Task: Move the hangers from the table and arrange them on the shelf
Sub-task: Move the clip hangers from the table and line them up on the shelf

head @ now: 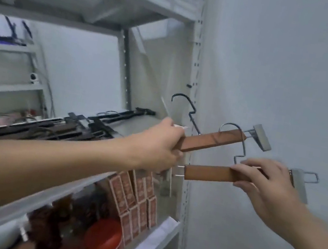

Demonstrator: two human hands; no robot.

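Note:
My left hand (160, 145) grips the left end of a brown wooden clip hanger (214, 140), held out past the right end of the grey metal shelf (132, 123). A black wire hook (184, 103) and a white stick rise from the same fist. My right hand (266, 182) pinches a second brown wooden clip hanger (209, 173) just below the first, fingers on top and thumb under it. Metal clips (261, 137) stick out at the hangers' right ends. Several dark hangers (85, 124) lie in a pile on the shelf board to the left.
A perforated grey upright post (196, 64) stands at the shelf's right end, against a plain white wall (285, 79). The board below carries red patterned boxes (137, 198) and a red tin (105, 242). A second rack stands at far left.

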